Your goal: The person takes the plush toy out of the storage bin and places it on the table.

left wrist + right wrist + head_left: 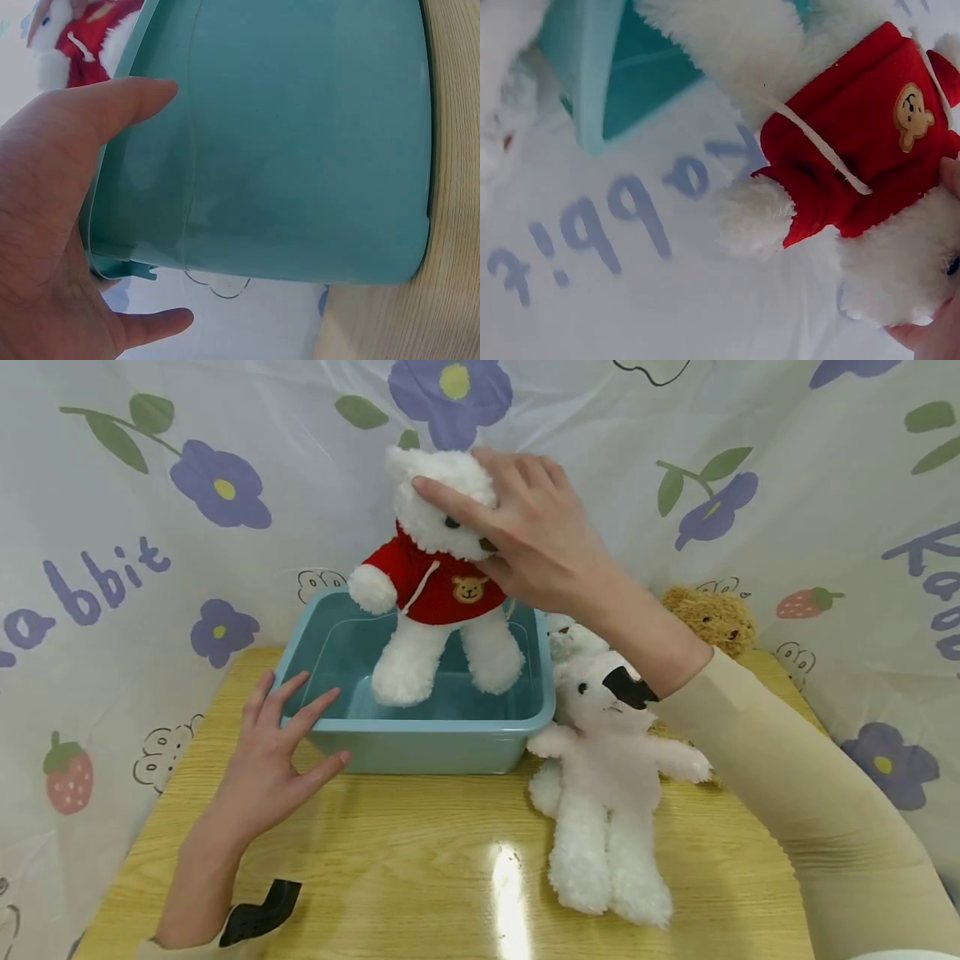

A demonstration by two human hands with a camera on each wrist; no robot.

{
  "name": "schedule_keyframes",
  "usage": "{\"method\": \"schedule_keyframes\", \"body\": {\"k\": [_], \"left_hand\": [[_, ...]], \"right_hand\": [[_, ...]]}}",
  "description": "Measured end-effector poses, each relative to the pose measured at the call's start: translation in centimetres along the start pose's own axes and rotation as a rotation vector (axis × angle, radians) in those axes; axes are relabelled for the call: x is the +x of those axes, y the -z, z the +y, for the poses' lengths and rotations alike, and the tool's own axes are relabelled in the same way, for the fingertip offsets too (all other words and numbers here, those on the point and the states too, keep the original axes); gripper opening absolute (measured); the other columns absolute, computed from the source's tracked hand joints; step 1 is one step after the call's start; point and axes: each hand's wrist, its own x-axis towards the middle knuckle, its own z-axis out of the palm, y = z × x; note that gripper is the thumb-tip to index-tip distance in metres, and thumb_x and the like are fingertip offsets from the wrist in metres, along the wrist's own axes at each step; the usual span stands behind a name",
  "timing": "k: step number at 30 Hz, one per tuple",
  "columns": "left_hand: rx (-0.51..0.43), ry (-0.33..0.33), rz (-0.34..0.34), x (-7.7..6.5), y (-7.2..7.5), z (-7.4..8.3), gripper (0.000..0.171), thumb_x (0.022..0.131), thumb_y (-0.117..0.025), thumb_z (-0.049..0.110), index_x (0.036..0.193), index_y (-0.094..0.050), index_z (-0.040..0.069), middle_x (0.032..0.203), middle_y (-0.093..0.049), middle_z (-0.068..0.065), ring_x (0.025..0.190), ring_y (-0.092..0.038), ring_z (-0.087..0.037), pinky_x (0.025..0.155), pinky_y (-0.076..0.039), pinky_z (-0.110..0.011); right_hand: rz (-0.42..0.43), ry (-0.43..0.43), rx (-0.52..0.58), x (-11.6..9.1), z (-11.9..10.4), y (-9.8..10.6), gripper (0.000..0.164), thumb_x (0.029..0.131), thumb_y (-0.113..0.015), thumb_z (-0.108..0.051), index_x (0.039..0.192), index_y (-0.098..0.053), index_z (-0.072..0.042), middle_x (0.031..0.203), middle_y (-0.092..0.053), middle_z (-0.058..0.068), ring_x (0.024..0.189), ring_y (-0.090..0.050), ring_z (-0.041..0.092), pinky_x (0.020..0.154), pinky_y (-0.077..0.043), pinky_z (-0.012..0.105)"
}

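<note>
A white teddy bear in a red hoodie (450, 589) hangs upright over the blue-green plastic bin (420, 747), its legs down inside the rim. My right hand (532, 527) grips the bear by the side of its head, the index finger lying across its face. In the right wrist view the red hoodie (855, 135) fills much of the picture, with the head at the lower right. My left hand (273, 760) rests at the bin's near left corner, fingers spread over the rim. From the left wrist, its thumb lies along the bin's wall (300, 150).
Right of the bin, a white plush toy with a pinkish body (611, 768) lies on the wooden table (420, 852). Behind it are another white plush (573, 639) and a brown teddy bear (708, 618), partly covered by my right arm. A printed curtain (300, 460) hangs behind.
</note>
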Motion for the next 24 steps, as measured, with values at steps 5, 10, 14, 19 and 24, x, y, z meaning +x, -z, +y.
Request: {"method": "schedule_keyframes", "body": {"k": [5, 10, 14, 19, 24], "left_hand": [[-0.011, -0.006, -0.005, 0.3, 0.0, 0.0, 0.081, 0.077, -0.089, 0.023, 0.150, -0.054, 0.017, 0.159, -0.031, -0.024, 0.153, -0.003, -0.046, 0.103, -0.027, -0.080], [-0.029, -0.009, 0.004, 0.1, -0.1, 0.0, 0.080, 0.076, -0.088, 0.021, 0.149, -0.054, 0.016, 0.158, -0.032, -0.026, 0.153, -0.003, -0.047, 0.109, -0.021, -0.078], [-0.022, -0.022, 0.021, 0.1, -0.1, -0.1, 0.080, 0.075, -0.088, 0.018, 0.148, -0.055, 0.015, 0.157, -0.032, -0.027, 0.153, -0.004, -0.047, 0.110, -0.020, -0.077], [-0.016, -0.023, 0.016, 0.3, -0.1, 0.0, 0.079, 0.076, -0.088, 0.018, 0.149, -0.054, 0.015, 0.158, -0.031, -0.027, 0.153, -0.003, -0.047, 0.108, -0.022, -0.078], [-0.014, -0.015, 0.013, 0.3, -0.1, 0.1, 0.078, 0.077, -0.087, 0.018, 0.149, -0.054, 0.016, 0.158, -0.031, -0.026, 0.153, -0.002, -0.047, 0.107, -0.023, -0.079]], "right_hand": [[0.038, -0.061, 0.004, -0.8, 1.7, 3.2, 0.057, 0.102, -0.061, -0.026, 0.156, -0.041, -0.025, 0.154, -0.038, 0.029, 0.137, -0.040, 0.045, 0.117, -0.031, 0.053], [0.074, -0.083, 0.026, -2.6, 3.4, 5.9, 0.056, 0.100, -0.061, -0.018, 0.154, -0.043, -0.023, 0.153, -0.039, 0.028, 0.140, -0.036, 0.043, 0.115, -0.035, 0.054], [0.100, -0.096, 0.002, -4.6, 4.9, 7.8, 0.055, 0.100, -0.059, -0.014, 0.152, -0.044, -0.023, 0.153, -0.038, 0.029, 0.139, -0.035, 0.047, 0.112, -0.038, 0.057], [0.073, -0.192, -0.020, -8.3, 6.5, 10.1, 0.060, 0.098, -0.063, -0.009, 0.153, -0.045, -0.024, 0.156, -0.034, 0.029, 0.140, -0.032, 0.049, 0.110, -0.039, 0.061], [0.055, -0.263, -0.037, -12.5, 8.1, 11.3, 0.066, 0.092, -0.069, 0.000, 0.151, -0.047, -0.021, 0.154, -0.034, 0.030, 0.137, -0.033, 0.053, 0.109, -0.039, 0.063]]}}
